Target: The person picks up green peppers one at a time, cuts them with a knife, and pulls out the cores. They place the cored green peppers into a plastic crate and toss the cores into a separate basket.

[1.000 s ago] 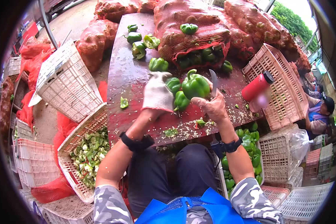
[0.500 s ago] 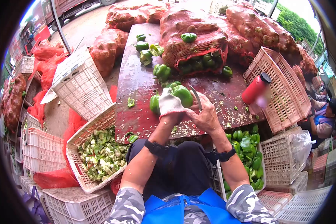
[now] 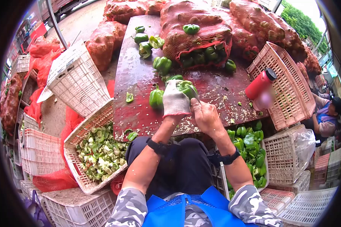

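Observation:
My left hand (image 3: 175, 100), in a whitish glove, is closed around a green bell pepper (image 3: 186, 87) above the table. Against the pepper's right side lies the curved blade of a small knife (image 3: 193, 91). My bare right hand (image 3: 207, 116) grips that knife, its handle hidden in the fist and the thumb up near the pepper. Close to the glove's left, another bell pepper (image 3: 156, 98) stands on the dark red table (image 3: 134, 81). One more bell pepper (image 3: 162, 65) rests farther back, and part of another shows just behind the glove.
A crate of cut pepper scraps (image 3: 73, 160) stands at my left, a crate of whole green peppers (image 3: 268, 169) at my right. An open mesh sack (image 3: 195, 41) of peppers lies at the back. A red bottle (image 3: 260, 84) stands near a tilted crate (image 3: 288, 90). Another person (image 3: 324, 118) sits far right.
My right hand has turned and closed into a fist, and the knife blade has moved from upright beside the pepper to against it. The view has shifted slightly.

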`<state>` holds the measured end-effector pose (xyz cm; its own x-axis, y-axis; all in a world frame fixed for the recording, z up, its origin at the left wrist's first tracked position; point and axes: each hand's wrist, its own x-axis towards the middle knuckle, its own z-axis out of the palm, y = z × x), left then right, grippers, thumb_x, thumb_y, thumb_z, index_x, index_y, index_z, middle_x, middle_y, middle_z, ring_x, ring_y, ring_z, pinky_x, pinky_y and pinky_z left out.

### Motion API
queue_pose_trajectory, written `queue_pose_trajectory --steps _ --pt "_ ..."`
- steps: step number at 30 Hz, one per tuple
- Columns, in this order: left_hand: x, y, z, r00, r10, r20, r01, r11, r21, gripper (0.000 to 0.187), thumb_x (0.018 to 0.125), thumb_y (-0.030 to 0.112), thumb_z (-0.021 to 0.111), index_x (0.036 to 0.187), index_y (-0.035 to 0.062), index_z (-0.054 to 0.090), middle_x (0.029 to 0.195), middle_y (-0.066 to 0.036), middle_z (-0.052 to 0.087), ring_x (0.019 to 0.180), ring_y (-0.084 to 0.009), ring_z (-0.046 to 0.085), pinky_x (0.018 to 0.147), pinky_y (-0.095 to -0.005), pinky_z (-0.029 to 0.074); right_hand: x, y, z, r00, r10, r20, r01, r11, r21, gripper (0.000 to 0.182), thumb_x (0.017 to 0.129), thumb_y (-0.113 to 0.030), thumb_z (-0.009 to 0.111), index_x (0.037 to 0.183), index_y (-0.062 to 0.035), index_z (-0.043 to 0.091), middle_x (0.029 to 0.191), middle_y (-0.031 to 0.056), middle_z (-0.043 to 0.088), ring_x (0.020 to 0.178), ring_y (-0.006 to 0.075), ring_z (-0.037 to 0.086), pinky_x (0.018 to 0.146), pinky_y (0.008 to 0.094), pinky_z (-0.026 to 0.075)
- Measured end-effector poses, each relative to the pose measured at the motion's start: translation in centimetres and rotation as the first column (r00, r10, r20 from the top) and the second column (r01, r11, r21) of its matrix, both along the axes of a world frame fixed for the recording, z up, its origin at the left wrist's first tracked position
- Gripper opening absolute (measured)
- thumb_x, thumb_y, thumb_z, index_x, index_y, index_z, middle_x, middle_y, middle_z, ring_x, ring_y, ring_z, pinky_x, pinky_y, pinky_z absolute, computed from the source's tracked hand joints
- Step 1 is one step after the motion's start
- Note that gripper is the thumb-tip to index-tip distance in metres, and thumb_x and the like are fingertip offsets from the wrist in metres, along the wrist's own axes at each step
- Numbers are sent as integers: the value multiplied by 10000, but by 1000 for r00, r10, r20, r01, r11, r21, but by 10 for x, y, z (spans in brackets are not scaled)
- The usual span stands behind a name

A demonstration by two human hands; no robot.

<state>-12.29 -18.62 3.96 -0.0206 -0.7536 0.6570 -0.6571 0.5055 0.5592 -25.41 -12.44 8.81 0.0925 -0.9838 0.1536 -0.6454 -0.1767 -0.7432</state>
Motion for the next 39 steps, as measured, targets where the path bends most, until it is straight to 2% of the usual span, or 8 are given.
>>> queue_pose_trajectory --steps 10,15,22,23,24,27,35,39 --pt "6 -13 -10 881 178 -438 41 895 445 258 923 -23 507 1160 3 603 937 -155 703 830 -238 701 738 -354 564 -17 16 -67 936 129 -328 -204 957 -205 266 1004 -195 470 931 -5 640 765 233 647 726 451 631 633 502 507" --pt "24 -40 -40 579 -92 -810 447 866 221 291 992 11 409 1188 29 624 1042 -103 689 884 -182 683 765 -334 587 -45 18 -53 995 -10 -101 14 999 33 415 1015 -411 526 1014 -24 676 828 211 661 808 426 649 728 505 501" --pt "9 -5 -5 829 -275 -487 400 900 173 336 798 -54 607 1131 -11 598 1050 -118 668 940 -232 672 865 -331 545 -14 -22 -9 956 172 236 -125 971 -203 691 922 -425 674 1434 -6 477 1281 217 609 1185 285 601 1002 388 478" --pt "8 2 11 361 -88 -928 698 686 206 337 816 -99 571 1130 18 594 1031 -117 670 920 -210 675 821 -330 557 -10 -23 -11 942 161 296 -119 981 -154 679 914 -405 684 1423 -2 488 1287 223 607 1182 293 605 998 389 479" --pt "4 1 5 318 -25 -948 692 689 214 356 812 -128 551 1128 30 591 1020 -120 671 916 -205 677 807 -330 561 -9 -24 -13 955 149 258 -105 979 -175 666 912 -394 686 1415 -1 495 1277 224 611 1174 298 610 997 392 479" --pt "-3 4 -25 706 -111 -700 406 873 271 324 935 -31 454 1224 37 585 1113 -112 659 901 -181 670 804 -319 564 -1 -21 -9 979 139 151 -93 956 -277 610 907 -360 681 1373 6 532 1235 229 628 1141 332 628 980 404 485" --pt "8 -1 -24 582 -241 -776 542 827 150 239 847 29 679 1078 5 623 998 -83 661 892 -152 653 796 -290 535 -3 -24 2 952 241 188 -191 950 -247 386 907 -215 667 1253 -50 629 1147 195 672 1068 310 665 934 391 507" --pt "8 -12 -44 571 -281 -772 619 765 180 243 998 161 461 1155 34 596 1057 -101 663 902 -218 670 798 -349 557 -7 -23 1 931 240 276 -203 967 -154 389 894 -179 676 1247 -23 633 1133 187 681 1053 273 669 917 378 515"
